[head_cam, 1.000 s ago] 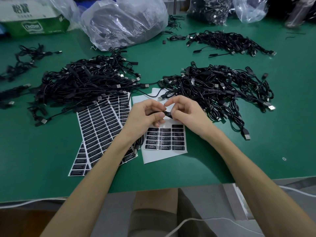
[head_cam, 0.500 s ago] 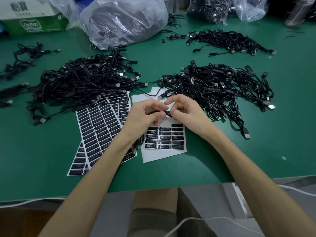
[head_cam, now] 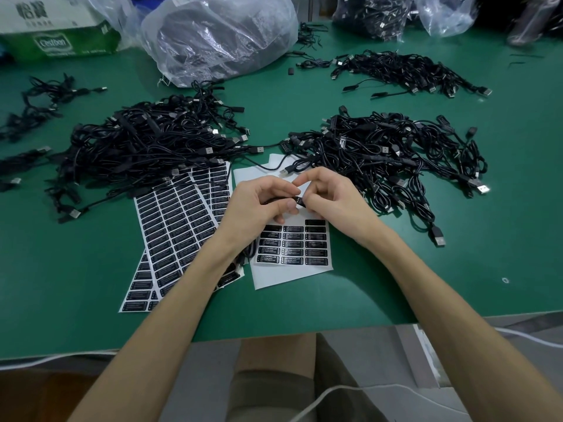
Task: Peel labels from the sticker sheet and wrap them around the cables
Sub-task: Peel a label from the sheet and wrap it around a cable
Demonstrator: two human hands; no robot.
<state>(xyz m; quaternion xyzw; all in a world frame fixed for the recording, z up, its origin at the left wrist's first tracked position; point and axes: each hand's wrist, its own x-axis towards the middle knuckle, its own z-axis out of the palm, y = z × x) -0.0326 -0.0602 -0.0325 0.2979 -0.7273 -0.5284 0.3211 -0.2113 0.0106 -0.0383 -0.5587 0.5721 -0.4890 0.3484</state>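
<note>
My left hand [head_cam: 259, 205] and my right hand [head_cam: 335, 199] meet above a partly used white sticker sheet [head_cam: 292, 272] with rows of black labels. Between the fingertips of both hands is a thin black cable with a black label [head_cam: 298, 200] on it; both hands pinch it. The cable's lower part hangs under my left wrist [head_cam: 248, 254]. Full sheets of black labels [head_cam: 173, 226] lie fanned out to the left.
Two big heaps of black USB cables lie on the green mat, one at the left [head_cam: 146, 147] and one at the right [head_cam: 396, 156]. A smaller heap [head_cam: 405, 71] and plastic bags [head_cam: 219, 35] sit at the back. A cardboard box [head_cam: 58, 28] stands far left.
Both hands stay together over the sheet. The fingers have shifted slightly around the label on the cable; the sheets and heaps have not moved.
</note>
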